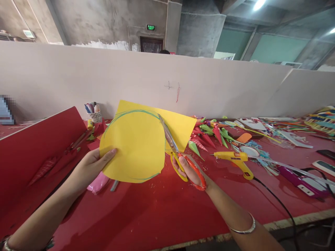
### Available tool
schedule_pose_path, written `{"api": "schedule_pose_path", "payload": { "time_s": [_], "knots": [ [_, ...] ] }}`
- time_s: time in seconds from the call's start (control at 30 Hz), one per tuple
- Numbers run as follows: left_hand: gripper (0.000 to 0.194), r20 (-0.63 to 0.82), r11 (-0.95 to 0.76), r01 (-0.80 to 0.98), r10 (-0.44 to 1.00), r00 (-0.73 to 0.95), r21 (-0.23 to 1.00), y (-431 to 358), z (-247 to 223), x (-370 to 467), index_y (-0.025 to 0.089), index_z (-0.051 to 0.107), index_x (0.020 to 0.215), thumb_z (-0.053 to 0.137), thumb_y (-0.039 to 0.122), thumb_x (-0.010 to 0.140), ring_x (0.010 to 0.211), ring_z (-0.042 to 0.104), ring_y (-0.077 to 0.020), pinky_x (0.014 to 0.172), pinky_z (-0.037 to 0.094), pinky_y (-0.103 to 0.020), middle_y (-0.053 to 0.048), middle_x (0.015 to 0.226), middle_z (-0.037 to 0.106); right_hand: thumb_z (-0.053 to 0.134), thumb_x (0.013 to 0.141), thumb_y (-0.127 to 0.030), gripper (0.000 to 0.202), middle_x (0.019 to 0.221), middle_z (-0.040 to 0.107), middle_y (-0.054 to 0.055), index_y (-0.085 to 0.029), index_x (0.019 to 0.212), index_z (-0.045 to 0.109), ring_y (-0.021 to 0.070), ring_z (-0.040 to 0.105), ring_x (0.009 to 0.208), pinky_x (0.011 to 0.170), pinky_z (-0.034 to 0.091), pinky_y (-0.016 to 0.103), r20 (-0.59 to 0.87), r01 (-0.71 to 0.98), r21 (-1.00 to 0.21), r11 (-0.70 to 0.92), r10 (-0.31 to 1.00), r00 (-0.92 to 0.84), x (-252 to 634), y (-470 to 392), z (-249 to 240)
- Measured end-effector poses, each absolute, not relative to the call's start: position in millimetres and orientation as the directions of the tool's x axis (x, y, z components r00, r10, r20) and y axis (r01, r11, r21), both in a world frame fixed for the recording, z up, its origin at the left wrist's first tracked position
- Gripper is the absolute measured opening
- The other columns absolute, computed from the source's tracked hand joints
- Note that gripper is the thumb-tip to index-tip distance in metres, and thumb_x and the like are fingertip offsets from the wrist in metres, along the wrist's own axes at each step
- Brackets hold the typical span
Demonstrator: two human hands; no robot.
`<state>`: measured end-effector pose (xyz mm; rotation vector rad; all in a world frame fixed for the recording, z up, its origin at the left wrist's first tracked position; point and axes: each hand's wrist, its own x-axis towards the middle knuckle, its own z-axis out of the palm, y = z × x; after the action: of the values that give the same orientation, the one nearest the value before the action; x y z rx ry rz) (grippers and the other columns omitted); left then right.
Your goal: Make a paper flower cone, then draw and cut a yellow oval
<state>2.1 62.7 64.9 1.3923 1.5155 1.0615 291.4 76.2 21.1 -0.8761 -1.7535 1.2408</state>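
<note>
Yellow paper (133, 146) is held up above the red table, with a green circle outline drawn on it. Its lower and right edges are cut round, while a corner piece still joins at the top and spreads to the right. My left hand (101, 162) pinches the paper's left edge, thumb on the front. Scissors (170, 137) with one yellow and one red-orange handle are in my right hand (191, 170), fingers through the handles. Their blades point up and left, lying along the circle's right edge near the top.
A yellow glue gun (234, 160) with a black cable lies right of my right hand. Behind it are red and green cones (206, 136). A pen cup (94, 113) and a red board (39, 153) stand left. A pink packet (98, 182) lies under the paper.
</note>
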Motion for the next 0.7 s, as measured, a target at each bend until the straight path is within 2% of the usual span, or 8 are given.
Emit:
{"api": "schedule_pose_path", "payload": {
  "time_s": [0.1, 0.17, 0.27, 0.4, 0.53, 0.7],
  "knots": [
    [0.040, 0.000, 0.026, 0.274, 0.996, -0.095, 0.961, 68, 68, 3, 0.017, 0.060, 0.089, 0.054, 0.052, 0.071, 0.068, 0.060, -0.0164, 0.065, 0.050, -0.026, -0.001, 0.075, 0.066, 0.027, 0.085, -0.058, 0.045, 0.057, 0.033, -0.005, -0.018, 0.068, 0.039, 0.0060, 0.026, 0.043, 0.041, 0.021, 0.022, 0.212, 0.153, -0.940, 0.303, 0.876, -0.432, 292, 77, 21],
    [0.039, 0.051, -0.005, 0.292, 0.987, -0.149, 0.956, 71, 70, 1, 0.017, 0.058, 0.088, 0.052, 0.052, 0.071, 0.072, 0.058, -0.0160, 0.067, 0.048, -0.025, -0.001, 0.077, 0.064, 0.028, 0.085, -0.057, 0.044, 0.056, 0.032, -0.005, -0.018, 0.067, 0.039, 0.0061, 0.026, 0.043, 0.040, 0.021, 0.022, 0.209, 0.192, -0.930, 0.314, 0.881, -0.425, 293, 77, 22],
    [0.037, 0.177, -0.047, 0.475, 0.956, -0.232, 0.879, 73, 72, -1, 0.017, 0.055, 0.079, 0.045, 0.052, 0.073, 0.069, 0.054, -0.0152, 0.060, 0.045, -0.022, 0.001, 0.071, 0.058, 0.031, 0.085, -0.054, 0.041, 0.056, 0.031, -0.005, -0.018, 0.067, 0.039, 0.0065, 0.025, 0.044, 0.040, 0.020, 0.021, 0.205, 0.226, -0.920, 0.322, 0.883, -0.423, 293, 77, 22],
    [0.036, 0.361, -0.013, 0.783, 0.892, -0.272, 0.622, 68, 79, 2, 0.018, 0.045, 0.064, 0.036, 0.051, 0.076, 0.051, 0.039, -0.0106, 0.045, 0.032, -0.019, 0.005, 0.055, 0.042, 0.036, 0.084, -0.054, 0.037, 0.060, 0.033, -0.004, -0.019, 0.074, 0.041, 0.0076, 0.026, 0.047, 0.043, 0.023, 0.022, 0.233, 0.177, -0.924, 0.338, 0.868, -0.439, 294, 77, 20],
    [0.037, 0.448, -0.055, 0.844, 0.865, -0.227, 0.533, 65, 84, 5, 0.019, 0.037, 0.059, 0.034, 0.051, 0.077, 0.047, 0.032, -0.0091, 0.041, 0.027, -0.019, 0.005, 0.051, 0.033, 0.037, 0.084, -0.054, 0.035, 0.061, 0.032, -0.004, -0.019, 0.084, 0.045, 0.0093, 0.028, 0.051, 0.052, 0.032, 0.025, 0.268, 0.141, -0.918, 0.371, 0.841, -0.469, 294, 77, 18],
    [0.038, 0.433, -0.051, 0.858, 0.878, -0.206, 0.512, 66, 89, 0, 0.018, 0.041, 0.060, 0.034, 0.052, 0.076, 0.047, 0.033, -0.0092, 0.040, 0.027, -0.018, 0.005, 0.052, 0.034, 0.040, 0.080, -0.058, 0.038, 0.067, 0.038, -0.001, -0.021, 0.085, 0.047, 0.0116, 0.036, 0.058, 0.057, 0.038, 0.027, 0.257, 0.121, -0.931, 0.345, 0.854, -0.453, 295, 77, 15]
  ]
}}
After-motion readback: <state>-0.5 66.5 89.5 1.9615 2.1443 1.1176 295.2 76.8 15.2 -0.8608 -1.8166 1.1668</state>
